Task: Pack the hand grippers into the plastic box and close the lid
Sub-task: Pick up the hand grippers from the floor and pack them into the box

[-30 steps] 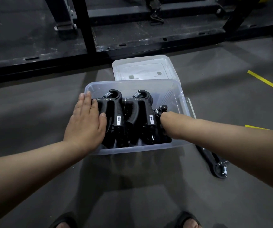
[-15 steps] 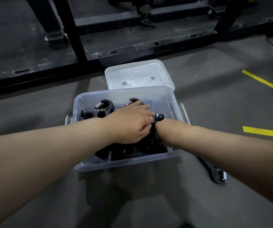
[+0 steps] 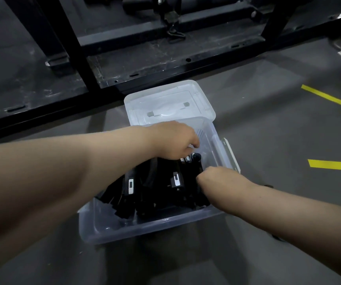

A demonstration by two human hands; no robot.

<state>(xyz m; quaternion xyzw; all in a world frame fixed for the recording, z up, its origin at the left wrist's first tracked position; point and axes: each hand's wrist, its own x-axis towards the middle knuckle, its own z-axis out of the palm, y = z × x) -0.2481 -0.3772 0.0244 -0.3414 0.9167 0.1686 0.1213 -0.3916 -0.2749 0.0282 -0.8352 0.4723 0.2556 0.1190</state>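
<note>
Clear plastic box [image 3: 145, 229] sat on a grey floor [image 3: 268, 130], packed with black hand grippers [image 3: 155, 188]. Its lid [image 3: 169, 99] lay off, flat on the floor just behind it. Both hands reached into the box: the left hand [image 3: 173, 140] curled over the grippers' spring ends, the right hand [image 3: 216, 177] closed around a gripper at the right side.
</note>
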